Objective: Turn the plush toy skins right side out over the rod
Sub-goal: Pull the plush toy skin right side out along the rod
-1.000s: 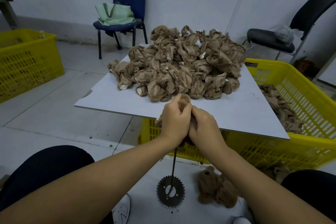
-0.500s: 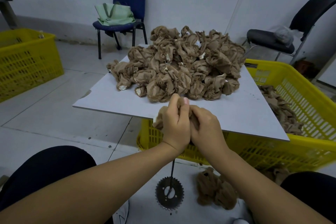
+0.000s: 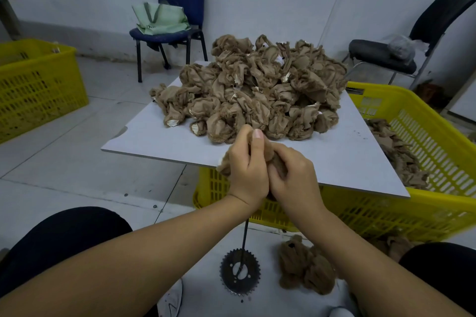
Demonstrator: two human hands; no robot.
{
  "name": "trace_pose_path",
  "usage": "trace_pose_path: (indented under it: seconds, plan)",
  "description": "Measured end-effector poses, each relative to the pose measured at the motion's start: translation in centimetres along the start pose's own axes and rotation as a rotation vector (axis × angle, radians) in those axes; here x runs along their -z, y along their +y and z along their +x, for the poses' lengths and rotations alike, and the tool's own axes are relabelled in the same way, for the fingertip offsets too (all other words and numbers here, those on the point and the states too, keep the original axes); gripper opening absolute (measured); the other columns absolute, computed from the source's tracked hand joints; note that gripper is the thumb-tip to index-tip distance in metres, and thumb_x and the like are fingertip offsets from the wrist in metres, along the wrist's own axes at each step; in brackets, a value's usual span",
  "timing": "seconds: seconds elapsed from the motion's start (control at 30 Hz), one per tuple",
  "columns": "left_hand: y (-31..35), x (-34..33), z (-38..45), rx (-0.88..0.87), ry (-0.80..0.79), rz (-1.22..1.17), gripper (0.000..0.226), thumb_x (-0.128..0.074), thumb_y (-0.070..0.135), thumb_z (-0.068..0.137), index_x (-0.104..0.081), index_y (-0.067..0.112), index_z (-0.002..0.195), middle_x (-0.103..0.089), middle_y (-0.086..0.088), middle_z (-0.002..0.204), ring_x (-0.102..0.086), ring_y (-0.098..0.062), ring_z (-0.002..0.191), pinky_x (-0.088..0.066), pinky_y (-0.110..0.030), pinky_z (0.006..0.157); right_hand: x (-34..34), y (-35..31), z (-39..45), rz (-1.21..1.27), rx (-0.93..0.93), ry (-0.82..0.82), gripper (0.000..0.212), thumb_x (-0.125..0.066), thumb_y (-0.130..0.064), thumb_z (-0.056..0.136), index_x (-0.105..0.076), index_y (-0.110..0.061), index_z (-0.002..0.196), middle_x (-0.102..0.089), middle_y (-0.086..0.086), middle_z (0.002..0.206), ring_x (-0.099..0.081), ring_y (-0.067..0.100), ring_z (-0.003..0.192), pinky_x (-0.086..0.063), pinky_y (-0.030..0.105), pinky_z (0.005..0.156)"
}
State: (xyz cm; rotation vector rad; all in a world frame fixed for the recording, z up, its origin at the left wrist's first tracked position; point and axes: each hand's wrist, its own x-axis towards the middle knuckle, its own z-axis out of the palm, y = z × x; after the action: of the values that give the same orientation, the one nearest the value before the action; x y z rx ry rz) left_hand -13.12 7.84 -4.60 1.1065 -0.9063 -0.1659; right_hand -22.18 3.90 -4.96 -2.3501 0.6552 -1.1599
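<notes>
One brown plush skin (image 3: pixel 277 162) is gripped by left hand (image 3: pixel 248 175) and right hand (image 3: pixel 296 177) at frame centre, atop the rod (image 3: pixel 244 237); skin pile (image 3: pixel 252 87) sits at 12 o'clock on board (image 3: pixel 154 141).

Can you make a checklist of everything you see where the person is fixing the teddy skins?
Surface: white board lying on a yellow crate.
Job's things: pile of brown skins on the board; one skin held above the rod, which stands on a gear base; turned toys on the floor.
Clutter: more skins inside the crate.
Grippers: left hand and right hand both grip the skin.
Cables: nothing seen.
Surroundings: second crate, blue chair with a green bag, black chair.
</notes>
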Motion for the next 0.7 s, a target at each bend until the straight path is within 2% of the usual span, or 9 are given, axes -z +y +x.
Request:
trace_pose_path:
  seconds: [0.1,0.23,0.37,0.5,0.6,0.7]
  plan:
    - [0.2,-0.3,-0.2,0.017,0.032,-0.068,0.031,-0.038,0.034,0.098,-0.039,0.023,0.069,-0.043,0.017,0.060,-0.036,-0.001,0.056,-0.034,-0.020,0.055,0.2,0.2,0.2,0.036,-0.013,0.009,0.031,-0.060,0.001,0.089,-0.068,-0.009,0.116,-0.070,0.005,0.095,-0.063,0.021,0.086,-0.054,0.043,0.073]
    - [-0.7,0.0,-0.6,0.079,0.006,-0.014,0.034,-0.038,0.041,0.095,-0.038,0.022,0.067,-0.039,0.014,0.060,-0.034,-0.006,0.058,-0.032,-0.030,0.056,-0.3,0.9,0.2,0.054,-0.064,-0.091,0.021,-0.060,0.002,0.089,-0.069,-0.006,0.106,-0.068,0.007,0.085,-0.060,0.022,0.076,-0.050,0.043,0.067]
    - [-0.9,0.5,-0.6,0.108,-0.036,0.014,0.035,-0.039,0.043,0.095,-0.039,0.021,0.068,-0.038,0.012,0.062,-0.034,-0.008,0.060,-0.033,-0.031,0.057,-0.5,1.4,0.2,0.090,-0.075,-0.138,0.015,-0.060,0.002,0.089,-0.068,-0.007,0.098,-0.066,0.005,0.079,-0.059,0.018,0.072,-0.048,0.033,0.063]
    - [-0.4,0.8,0.0,0.151,-0.107,0.004,0.036,-0.042,0.033,0.099,-0.039,0.019,0.065,-0.038,0.012,0.059,-0.034,-0.008,0.058,-0.032,-0.029,0.058,-0.1,1.6,0.5,0.114,-0.078,-0.160,0.020,-0.059,0.001,0.088,-0.067,-0.016,0.094,-0.063,-0.009,0.074,-0.057,0.007,0.069,-0.041,0.014,0.059]
    - [0.6,0.9,0.6,0.142,-0.143,-0.004,0.038,-0.039,0.025,0.102,-0.037,0.020,0.064,-0.038,0.014,0.056,-0.032,-0.002,0.055,-0.031,-0.017,0.055,0.2,1.6,0.6,0.092,-0.044,-0.122,0.026,-0.059,0.001,0.087,-0.069,-0.016,0.103,-0.064,-0.013,0.080,-0.058,0.004,0.073,-0.042,0.016,0.064]
    - [1.6,1.2,1.3,0.067,-0.162,0.031,0.040,-0.040,0.025,0.104,-0.038,0.021,0.065,-0.037,0.013,0.057,-0.032,-0.003,0.055,-0.031,-0.019,0.054,0.8,1.1,0.8,0.105,0.020,-0.054,0.036,-0.057,-0.003,0.087,-0.068,-0.013,0.119,-0.070,-0.004,0.099,-0.064,0.011,0.089,-0.051,0.026,0.076]
